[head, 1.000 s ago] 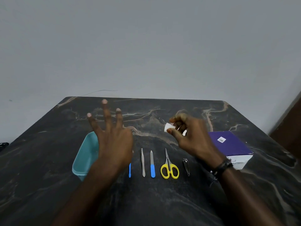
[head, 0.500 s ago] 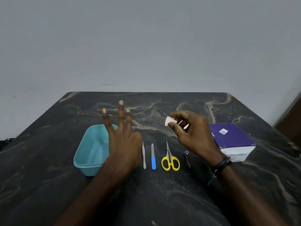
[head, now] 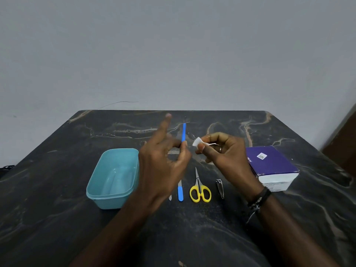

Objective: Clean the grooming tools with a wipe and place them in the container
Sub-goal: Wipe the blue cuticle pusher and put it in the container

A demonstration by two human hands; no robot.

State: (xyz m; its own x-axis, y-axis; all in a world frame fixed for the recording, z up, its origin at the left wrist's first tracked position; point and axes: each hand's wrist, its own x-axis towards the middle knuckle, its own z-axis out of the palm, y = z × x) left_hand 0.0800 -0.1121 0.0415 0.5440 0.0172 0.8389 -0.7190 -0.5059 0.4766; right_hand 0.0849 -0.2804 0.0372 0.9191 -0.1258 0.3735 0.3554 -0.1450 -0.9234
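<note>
My left hand (head: pixel 163 162) pinches a thin blue-handled tool (head: pixel 184 132) and holds it upright above the table, with one finger pointing up. Just right of it, my right hand (head: pixel 223 155) pinches a small white wipe (head: pixel 198 142). An empty teal container (head: pixel 111 178) stands to the left. On the table in a row lie a metal tool (head: pixel 170 197) mostly hidden by my left hand, a blue-handled file (head: pixel 180 191), yellow scissors (head: pixel 199 187) and a nail clipper (head: pixel 220 188).
A purple and white box (head: pixel 271 166) sits at the right, close to my right wrist. The dark marble table (head: pixel 57 218) ends at a grey wall behind. A brown surface (head: pixel 344 143) shows at the far right.
My left hand dropped onto the row, picked up the thin blue tool and raised it next to the wipe. My right hand stayed in place with the wipe.
</note>
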